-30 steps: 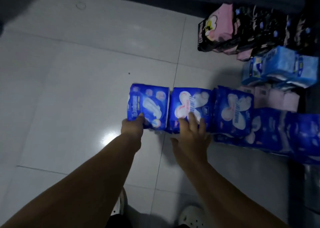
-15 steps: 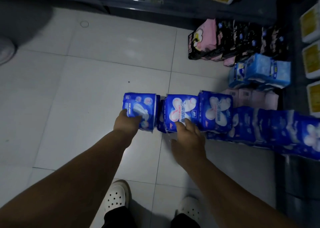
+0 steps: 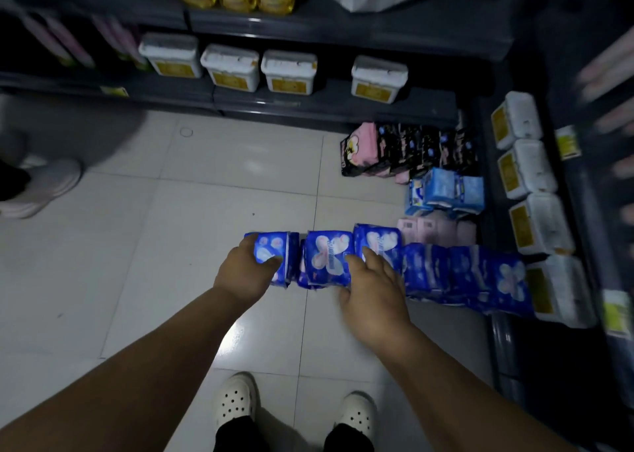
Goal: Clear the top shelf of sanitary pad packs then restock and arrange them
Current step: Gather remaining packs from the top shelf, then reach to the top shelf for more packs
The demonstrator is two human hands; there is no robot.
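Your left hand (image 3: pixel 250 271) clamps the end blue pad pack (image 3: pixel 272 254), likely to pull it free; your right hand (image 3: pixel 374 292) steadies the neighbouring pack (image 3: pixel 327 257), grip unclear.

Dark blue packs (image 3: pixel 329 257), white-printed, stand on edge in floor row reaching out from shelving corner (image 3: pixel 463 108); end pack (image 3: pixel 274 256) farthest out, slightly apart. Pink packs (image 3: pixel 435 230), light blue packs (image 3: pixel 446 190), black-and-pink packs (image 3: pixel 404 149) piled closer in.
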